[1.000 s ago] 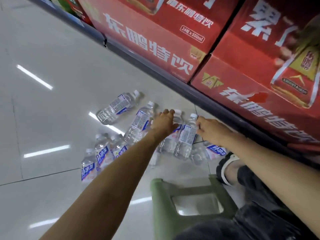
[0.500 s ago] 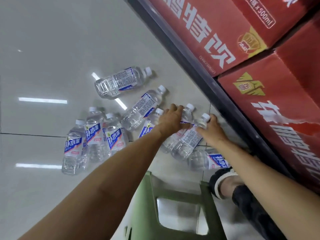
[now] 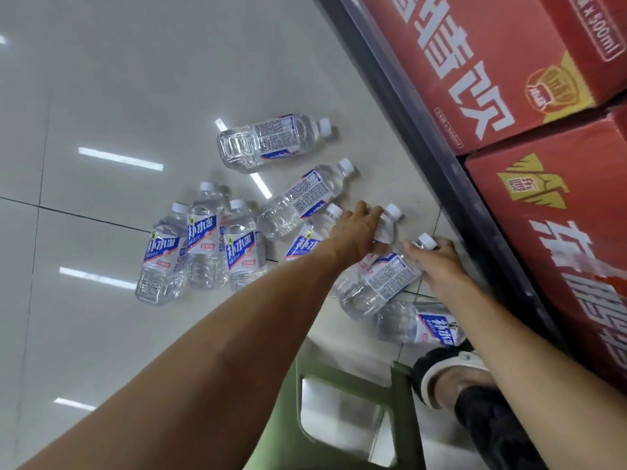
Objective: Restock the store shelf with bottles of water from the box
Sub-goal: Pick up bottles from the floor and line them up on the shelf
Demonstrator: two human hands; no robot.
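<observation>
Little has moved; both hands' grips clasp lying bottles (image 3: 380, 283), caps pointing shelfward.

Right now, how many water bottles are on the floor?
9: three bottles standing left, two lying behind, three under the left hand and right hand, one nearest. More may hide.

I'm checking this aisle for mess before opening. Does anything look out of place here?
Yes. Water bottles lie scattered on the tiled floor beside the shelf, several on their sides, a few upright. No spill shows. The left hand and right hand each grip one lying bottle.
</observation>
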